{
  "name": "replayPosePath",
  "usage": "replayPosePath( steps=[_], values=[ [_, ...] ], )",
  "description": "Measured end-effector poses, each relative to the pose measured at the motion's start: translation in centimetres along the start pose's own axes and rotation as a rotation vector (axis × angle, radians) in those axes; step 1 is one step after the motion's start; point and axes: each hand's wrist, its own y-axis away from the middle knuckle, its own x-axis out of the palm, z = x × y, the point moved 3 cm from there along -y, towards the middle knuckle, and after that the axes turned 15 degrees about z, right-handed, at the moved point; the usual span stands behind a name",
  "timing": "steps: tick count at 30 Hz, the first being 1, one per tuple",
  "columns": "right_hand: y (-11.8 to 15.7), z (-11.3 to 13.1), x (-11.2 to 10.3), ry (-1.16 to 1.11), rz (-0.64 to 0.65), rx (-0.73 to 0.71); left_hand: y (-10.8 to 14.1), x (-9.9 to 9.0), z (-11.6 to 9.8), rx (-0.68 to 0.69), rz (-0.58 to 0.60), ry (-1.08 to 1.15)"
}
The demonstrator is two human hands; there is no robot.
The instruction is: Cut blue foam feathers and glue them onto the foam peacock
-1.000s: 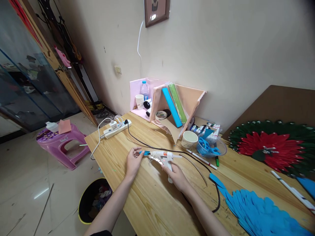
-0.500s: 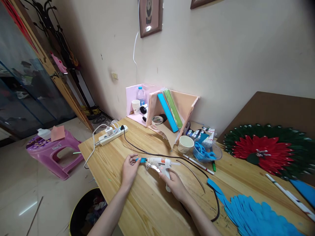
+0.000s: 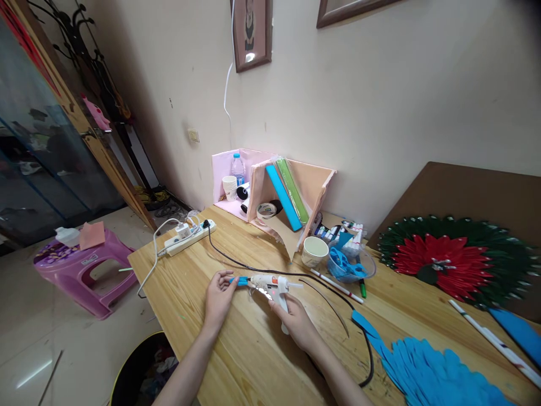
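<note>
My right hand (image 3: 296,321) is wrapped round the handle of a white hot glue gun (image 3: 270,286), whose nozzle points left. A glue stick pokes out of its back end. In my left hand (image 3: 220,296) a small blue piece (image 3: 242,281), petal-like, is pinched between thumb and fingers. The nozzle meets or nearly meets the blue piece; I cannot tell whether they touch. Both hands are just above the wooden table (image 3: 249,361). At the lower right lies a heap of blue petal-shaped pieces (image 3: 439,372).
A black cord (image 3: 253,265) runs from the power strip (image 3: 190,237) across the table. Behind stand a paper cup (image 3: 315,252), a plastic bowl with blue scissors (image 3: 349,265) and a pink box shelf (image 3: 291,237). A red and green petal craft (image 3: 448,259) lies right. A bin (image 3: 141,366) is below the left edge.
The view has shifted slightly, so the scene sits a little further left. My hands keep their grip on the glue gun and blue piece, in nearly the same position.
</note>
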Motion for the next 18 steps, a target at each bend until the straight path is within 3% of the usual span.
replayPosePath(
  steps=[5, 10, 15, 18],
  values=[
    [0.1, 0.0, -0.5, 0.004, -0.053, -0.009, -0.1, -0.3, -0.3, -0.004, -0.011, 0.03],
    [-3.2, -0.3, -1.3, 0.118, -0.221, -0.039, 0.5, -0.6, -1.3, -0.008, -0.044, 0.102],
    [-7.0, -1.5, -1.3, 0.338, -0.212, 0.04, 2.9, 1.2, -4.7, 0.017, 0.024, 0.106],
    [-7.0, -1.7, -1.1, 0.349, -0.177, 0.079, 4.6, 3.5, -7.8, 0.026, 0.131, 0.088]
  ],
)
